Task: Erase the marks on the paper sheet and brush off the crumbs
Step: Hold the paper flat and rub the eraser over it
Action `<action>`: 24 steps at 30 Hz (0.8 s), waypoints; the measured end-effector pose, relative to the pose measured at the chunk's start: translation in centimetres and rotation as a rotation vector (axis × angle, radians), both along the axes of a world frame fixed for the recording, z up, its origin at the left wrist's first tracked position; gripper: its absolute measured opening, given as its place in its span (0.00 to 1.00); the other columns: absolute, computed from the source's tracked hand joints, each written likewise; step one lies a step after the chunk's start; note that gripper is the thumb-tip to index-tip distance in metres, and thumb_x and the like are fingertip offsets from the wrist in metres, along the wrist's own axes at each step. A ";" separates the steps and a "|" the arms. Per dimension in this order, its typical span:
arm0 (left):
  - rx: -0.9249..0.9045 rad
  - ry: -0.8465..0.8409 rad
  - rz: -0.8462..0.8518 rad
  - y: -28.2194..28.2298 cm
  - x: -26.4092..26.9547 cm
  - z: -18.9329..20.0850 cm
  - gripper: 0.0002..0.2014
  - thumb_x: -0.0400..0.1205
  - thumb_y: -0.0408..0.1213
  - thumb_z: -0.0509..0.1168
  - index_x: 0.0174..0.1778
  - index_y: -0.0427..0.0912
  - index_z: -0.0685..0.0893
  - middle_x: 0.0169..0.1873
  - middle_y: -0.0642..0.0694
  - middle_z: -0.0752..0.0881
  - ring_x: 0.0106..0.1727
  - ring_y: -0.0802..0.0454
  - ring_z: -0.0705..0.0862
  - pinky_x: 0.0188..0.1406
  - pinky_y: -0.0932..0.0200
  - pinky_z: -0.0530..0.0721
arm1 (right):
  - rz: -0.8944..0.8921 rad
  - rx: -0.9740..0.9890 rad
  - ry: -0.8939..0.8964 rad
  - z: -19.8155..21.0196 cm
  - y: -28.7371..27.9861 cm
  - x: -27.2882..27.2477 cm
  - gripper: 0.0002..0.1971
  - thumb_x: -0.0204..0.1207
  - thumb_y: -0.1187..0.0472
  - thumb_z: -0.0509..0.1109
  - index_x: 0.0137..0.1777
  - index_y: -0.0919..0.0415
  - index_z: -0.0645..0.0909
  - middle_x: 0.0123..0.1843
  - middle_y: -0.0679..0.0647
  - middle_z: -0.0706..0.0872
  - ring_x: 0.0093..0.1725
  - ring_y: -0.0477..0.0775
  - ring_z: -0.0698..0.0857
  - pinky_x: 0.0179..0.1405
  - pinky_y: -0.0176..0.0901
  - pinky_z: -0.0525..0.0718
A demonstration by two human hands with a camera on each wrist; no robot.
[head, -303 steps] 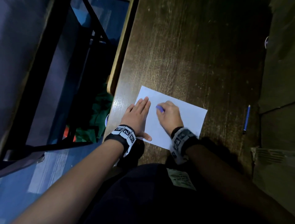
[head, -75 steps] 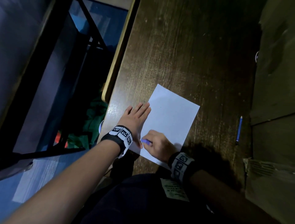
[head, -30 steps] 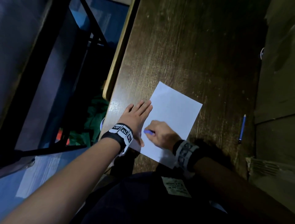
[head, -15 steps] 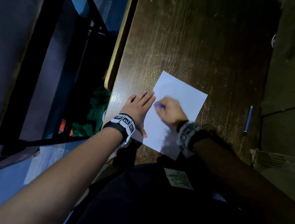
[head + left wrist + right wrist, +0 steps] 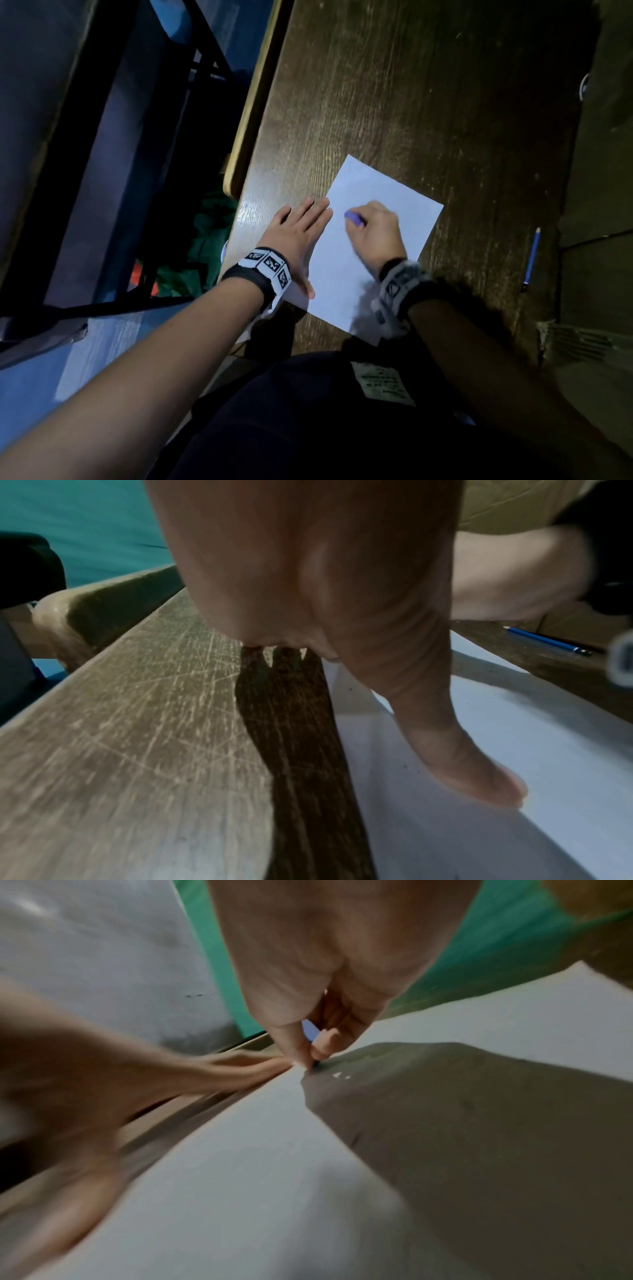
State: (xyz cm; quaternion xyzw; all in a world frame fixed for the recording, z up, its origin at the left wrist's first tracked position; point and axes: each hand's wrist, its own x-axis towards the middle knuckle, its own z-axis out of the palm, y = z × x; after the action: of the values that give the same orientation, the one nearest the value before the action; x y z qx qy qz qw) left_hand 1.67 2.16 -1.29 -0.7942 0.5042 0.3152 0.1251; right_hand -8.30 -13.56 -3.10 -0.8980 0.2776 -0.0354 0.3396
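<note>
A white paper sheet (image 5: 394, 209) lies slanted on the dark wooden table (image 5: 428, 102), near its front edge. My left hand (image 5: 301, 233) lies flat with straight fingers along the sheet's left edge, its thumb (image 5: 472, 772) pressing on the paper (image 5: 514, 750). My right hand (image 5: 373, 233) pinches a small purple-blue eraser (image 5: 354, 218) between thumb and fingers (image 5: 325, 1042) and holds its tip (image 5: 315, 1065) down on the upper middle of the sheet (image 5: 274, 1177). A few tiny dark specks lie on the paper by the left thumb. No marks are legible.
A blue pencil (image 5: 532, 260) lies on the table right of the sheet, also in the left wrist view as the pencil (image 5: 548, 641). Cardboard (image 5: 599, 205) borders the table on the right. The table's rounded left edge (image 5: 253, 113) drops to a black frame and green cloth (image 5: 205, 246).
Over the last seconds the right hand with the eraser moved from the sheet's near left corner up to its upper middle. The left hand stayed flat on the left edge.
</note>
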 end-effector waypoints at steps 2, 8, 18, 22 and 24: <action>-0.003 -0.010 0.005 -0.1 0.0 0.0 0.81 0.55 0.75 0.79 0.89 0.44 0.31 0.88 0.49 0.30 0.89 0.46 0.32 0.87 0.41 0.40 | 0.261 0.050 -0.039 0.4 3.4 -2.5 0.09 0.78 0.64 0.69 0.39 0.67 0.85 0.37 0.61 0.82 0.37 0.61 0.81 0.41 0.54 0.83; 0.005 -0.004 -0.001 -0.1 0.1 0.2 0.81 0.54 0.76 0.78 0.89 0.44 0.32 0.88 0.49 0.30 0.89 0.46 0.32 0.86 0.42 0.40 | 0.287 0.056 0.050 0.8 1.2 -1.3 0.07 0.78 0.62 0.69 0.45 0.64 0.88 0.41 0.60 0.84 0.41 0.60 0.83 0.48 0.52 0.83; -0.004 -0.006 0.013 -0.1 0.1 0.0 0.81 0.55 0.75 0.79 0.89 0.44 0.32 0.88 0.50 0.31 0.89 0.47 0.32 0.87 0.41 0.40 | 0.397 0.111 0.009 0.8 3.4 -3.6 0.08 0.76 0.63 0.68 0.43 0.66 0.86 0.38 0.60 0.83 0.39 0.56 0.81 0.42 0.47 0.81; 0.007 -0.017 -0.004 -0.2 -0.1 0.1 0.81 0.55 0.76 0.78 0.89 0.43 0.31 0.88 0.49 0.30 0.89 0.46 0.32 0.87 0.40 0.40 | -0.109 -0.023 0.031 -0.1 -1.1 0.3 0.09 0.79 0.62 0.70 0.53 0.63 0.89 0.50 0.58 0.86 0.49 0.55 0.85 0.57 0.43 0.82; -0.002 -0.016 -0.001 -0.1 -0.1 0.1 0.81 0.55 0.75 0.79 0.89 0.43 0.31 0.88 0.49 0.30 0.89 0.46 0.31 0.87 0.41 0.39 | -0.115 -0.013 0.067 -0.2 0.8 -0.4 0.07 0.79 0.62 0.70 0.51 0.63 0.88 0.48 0.60 0.86 0.48 0.59 0.85 0.56 0.50 0.84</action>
State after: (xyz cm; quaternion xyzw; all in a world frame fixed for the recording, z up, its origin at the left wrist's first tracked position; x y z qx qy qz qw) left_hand 1.59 2.02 -1.14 -0.7966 0.5040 0.3082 0.1287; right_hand -8.66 -12.74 -3.31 -0.8835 0.3396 -0.0266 0.3216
